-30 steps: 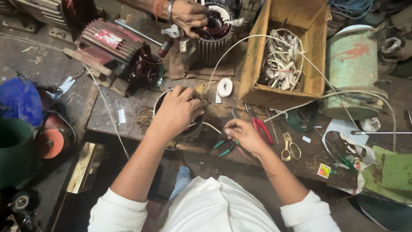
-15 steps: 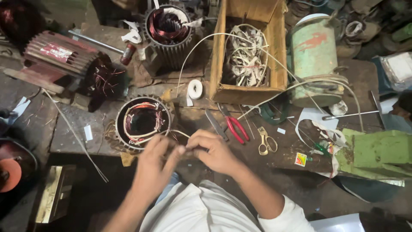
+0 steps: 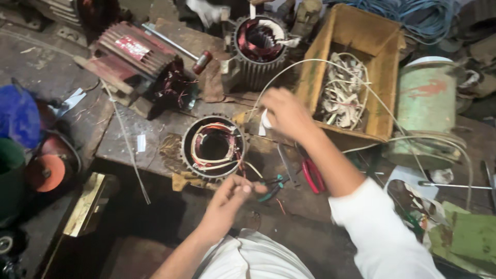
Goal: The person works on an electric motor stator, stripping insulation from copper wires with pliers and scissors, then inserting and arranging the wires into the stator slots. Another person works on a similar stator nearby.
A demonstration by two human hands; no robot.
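Note:
A round motor stator (image 3: 213, 146) with copper windings and white sleeves lies on the worn bench in front of me. My left hand (image 3: 227, 199) is just below it, with thumb and fingers pinched on a thin pale wire (image 3: 252, 168) that comes from the stator. My right hand (image 3: 287, 113) is blurred and reaches out to the right of the stator, over a small white tape roll (image 3: 264, 123). Its fingers are curled, and I cannot tell whether they hold anything.
A wooden box (image 3: 380, 62) of white sleeve pieces stands at the right, with a green can (image 3: 426, 106) beside it. Red-handled pliers (image 3: 311, 176) and a green-handled tool (image 3: 272, 189) lie near my arms. A second stator (image 3: 258, 46) and a red finned motor (image 3: 137, 54) sit further back.
My hands were together below the stator. Now my right hand has gone up and away toward the tape roll, while my left hand stays low, pinched on the wire. The view has shifted.

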